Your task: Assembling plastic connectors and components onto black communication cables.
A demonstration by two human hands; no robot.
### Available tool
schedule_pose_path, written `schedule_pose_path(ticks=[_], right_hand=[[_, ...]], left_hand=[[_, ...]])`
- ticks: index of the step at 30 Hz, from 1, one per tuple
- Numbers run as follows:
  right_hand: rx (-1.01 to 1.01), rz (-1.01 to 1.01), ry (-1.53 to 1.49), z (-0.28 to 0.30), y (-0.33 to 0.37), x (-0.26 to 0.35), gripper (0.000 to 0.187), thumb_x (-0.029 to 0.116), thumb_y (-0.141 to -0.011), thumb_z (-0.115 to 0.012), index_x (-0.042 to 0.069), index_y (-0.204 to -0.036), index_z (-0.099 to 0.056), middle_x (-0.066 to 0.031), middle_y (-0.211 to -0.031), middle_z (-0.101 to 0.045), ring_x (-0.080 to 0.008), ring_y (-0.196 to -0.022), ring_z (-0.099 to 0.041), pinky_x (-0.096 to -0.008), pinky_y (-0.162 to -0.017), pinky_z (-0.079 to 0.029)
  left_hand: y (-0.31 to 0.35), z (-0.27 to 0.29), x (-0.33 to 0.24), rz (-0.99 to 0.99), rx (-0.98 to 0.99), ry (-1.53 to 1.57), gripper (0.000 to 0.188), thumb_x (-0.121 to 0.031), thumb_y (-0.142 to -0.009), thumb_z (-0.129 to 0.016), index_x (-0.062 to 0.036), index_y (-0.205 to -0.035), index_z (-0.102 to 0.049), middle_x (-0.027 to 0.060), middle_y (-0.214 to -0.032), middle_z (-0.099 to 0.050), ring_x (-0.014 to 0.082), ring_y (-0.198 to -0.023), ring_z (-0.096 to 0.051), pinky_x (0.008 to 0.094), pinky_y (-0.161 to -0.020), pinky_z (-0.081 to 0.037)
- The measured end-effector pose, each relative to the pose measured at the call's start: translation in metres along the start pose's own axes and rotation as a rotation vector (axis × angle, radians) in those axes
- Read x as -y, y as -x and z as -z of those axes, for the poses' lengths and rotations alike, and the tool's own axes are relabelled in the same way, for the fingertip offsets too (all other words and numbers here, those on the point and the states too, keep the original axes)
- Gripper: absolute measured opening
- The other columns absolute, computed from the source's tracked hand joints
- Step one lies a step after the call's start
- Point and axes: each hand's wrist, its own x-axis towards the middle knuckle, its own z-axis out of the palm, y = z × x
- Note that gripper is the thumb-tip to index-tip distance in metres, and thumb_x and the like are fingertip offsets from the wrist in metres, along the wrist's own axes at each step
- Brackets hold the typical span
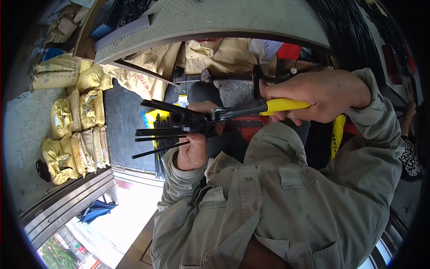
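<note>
Yellow-handled pliers (286, 105) are gripped in my right hand (320, 95), fingers wrapped round the handles. Their dark metal jaws point left and meet the side of a black assembly (190, 122), just by my left fingers. It has a hollow round end and several thin black rods (156, 139) sticking out to the left. My left hand (195, 150) is closed around it, thumb below and fingers above. Whether the jaws bite on a part is too small to tell.
Beyond my hands stands a bench (215, 29) with a curved-looking edge. Yellow and tan sacks (80, 152) are stacked at the left. More black rods (160, 166) stand below my left hand. Long black strands (354, 40) hang at the upper right. Another person's arm (408, 117) shows at the right.
</note>
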Motion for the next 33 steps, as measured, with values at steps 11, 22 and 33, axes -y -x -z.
schedule_pose_path(ticks=[11, 22, 33], right_hand=[[-0.193, 0.23, 0.384, -0.017, -0.018, -0.018, 0.022, 0.002, -0.077, -0.053, 0.003, -0.097, -0.043, -0.0078, -0.083, -0.05, -0.0248, -0.071, -0.054, -0.0344, -0.061, -0.043], [-1.166, -0.39, 0.849, 0.061, -0.033, -0.102, 0.029, 0.017, -0.073, -0.064, 0.006, -0.096, -0.051, -0.0101, -0.096, -0.05, -0.0298, -0.082, -0.055, -0.0401, -0.069, -0.045], [-0.564, 0.678, -0.959, -0.111, -0.089, -0.079, 0.068, 0.013, -0.078, -0.062, 0.005, -0.132, -0.022, -0.0139, -0.134, -0.029, -0.0267, -0.12, -0.037, -0.0373, -0.096, -0.035]], left_hand=[[0.002, 0.0, 0.004, -0.023, -0.048, -0.091, 0.052, -0.048, -0.087, -0.041, 0.0012, -0.103, -0.043, 0.006, -0.074, -0.048, 0.0105, -0.066, -0.042, 0.0245, -0.06, -0.034], [-0.018, -0.01, 0.02, -0.208, -0.411, -0.495, 0.031, -0.026, -0.088, -0.048, 0.0002, -0.105, -0.046, 0.0032, -0.065, -0.046, 0.0105, -0.056, -0.041, 0.0245, -0.056, -0.037], [-0.034, 0.103, -0.012, -0.307, -0.608, 0.912, 0.022, -0.026, -0.089, -0.05, -0.0038, -0.09, -0.048, -0.0018, -0.058, -0.034, 0.0078, -0.054, -0.037, 0.022, -0.053, -0.035]])
